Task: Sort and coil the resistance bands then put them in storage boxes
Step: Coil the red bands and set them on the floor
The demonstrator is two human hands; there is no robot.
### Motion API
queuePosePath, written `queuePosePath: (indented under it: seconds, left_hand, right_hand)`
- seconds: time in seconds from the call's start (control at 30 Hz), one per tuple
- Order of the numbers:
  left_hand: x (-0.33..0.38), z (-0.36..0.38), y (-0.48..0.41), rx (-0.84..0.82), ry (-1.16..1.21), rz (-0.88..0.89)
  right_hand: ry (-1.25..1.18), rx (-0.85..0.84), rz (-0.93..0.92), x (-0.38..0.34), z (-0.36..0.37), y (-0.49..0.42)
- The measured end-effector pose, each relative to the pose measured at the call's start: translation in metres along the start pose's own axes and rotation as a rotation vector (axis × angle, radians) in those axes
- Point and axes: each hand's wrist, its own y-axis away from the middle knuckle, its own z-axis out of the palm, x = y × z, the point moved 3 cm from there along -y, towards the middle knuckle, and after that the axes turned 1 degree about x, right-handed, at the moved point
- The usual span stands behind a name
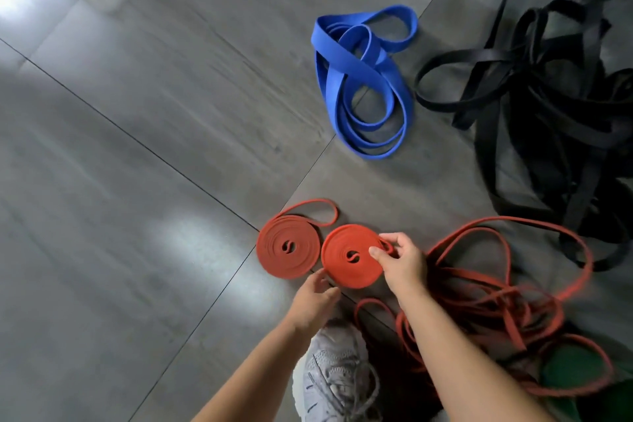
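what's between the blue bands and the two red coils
Only bare grey floor with a tile seam separates the blue bands from the red coils, per the head view.

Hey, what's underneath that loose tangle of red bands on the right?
Through the loose red bands, a green object shows, partly covered by the strands, so what it is cannot be told. Elsewhere grey floor shows between the loops.
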Motion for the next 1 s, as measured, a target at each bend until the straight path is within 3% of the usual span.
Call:
queuePosePath:
  seconds: [0.2, 0.3, 0.5, 0.77, 0.9, 1.0]
  left_hand:
    - [0.000, -0.003, -0.005, 0.042, -0.041, 0.076]
    - [0.001, -0.003, -0.008, 0.030, -0.086, 0.104]
    - [0.016, -0.003, -0.011, 0.311, -0.650, 0.292]
    - [0.019, 0.035, -0.026, 0.095, -1.261, 0.463]
    - [0.013, 0.033, -0.031, 0.118, -1.345, 0.469]
    - [0.011, 0.030, -0.034, 0.125, -1.395, 0.468]
  right_hand:
    - [0.238, 0.099, -0.190, -0.024, 0.005, -0.004]
    - [0.314, 0.058, -0.160, -0.030, 0.005, -0.010]
    - [0.431, 0.017, -0.112, -0.028, -0.002, -0.015]
    - [0.353, -0.101, -0.210, -0.016, -0.018, -0.017]
    - [0.340, 0.033, -0.256, -0.007, -0.050, -0.015]
    - [0.462, 0.159, -0.335, 0.005, -0.081, 0.000]
